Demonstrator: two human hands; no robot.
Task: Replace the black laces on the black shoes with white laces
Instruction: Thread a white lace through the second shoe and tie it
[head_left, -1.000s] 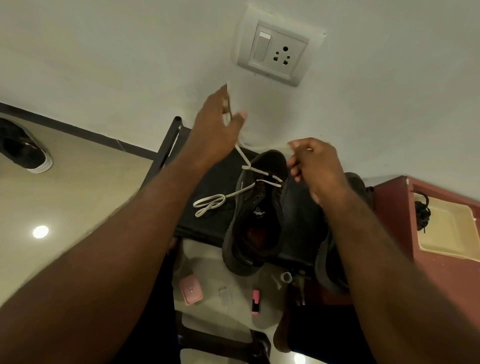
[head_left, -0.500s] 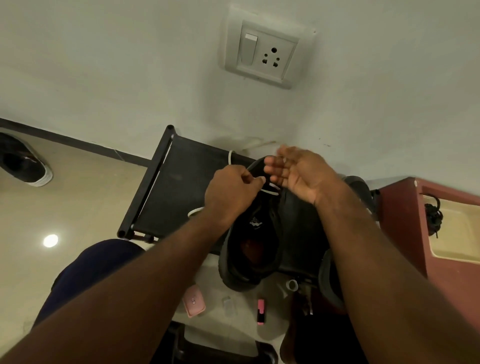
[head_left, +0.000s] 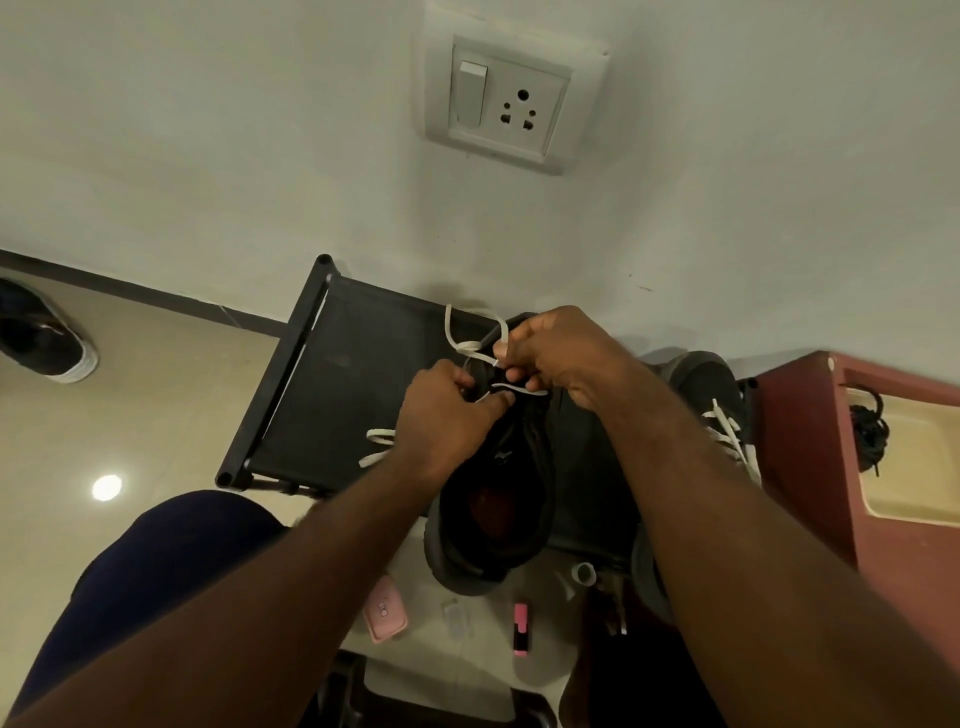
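Pinching white lace (head_left: 475, 345), left grip (head_left: 447, 415), right grip (head_left: 566, 358)

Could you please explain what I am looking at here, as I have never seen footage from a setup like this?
There is no machine here. These are a person's two bare arms, filmed by one wide-angle camera worn on the head and looking down over the hands. All the pictures come from that same camera.

The left hand and the right hand each pinch a white lace in their fingers at the far end of a black shoe. The lace crosses that shoe's front. The shoe lies on a black fabric rack standing against the wall.

To the right, a second black shoe already shows white laces. A bundle of black laces lies in a cream tray set in a red cabinet. Below the rack lies a pink case among a few small items.
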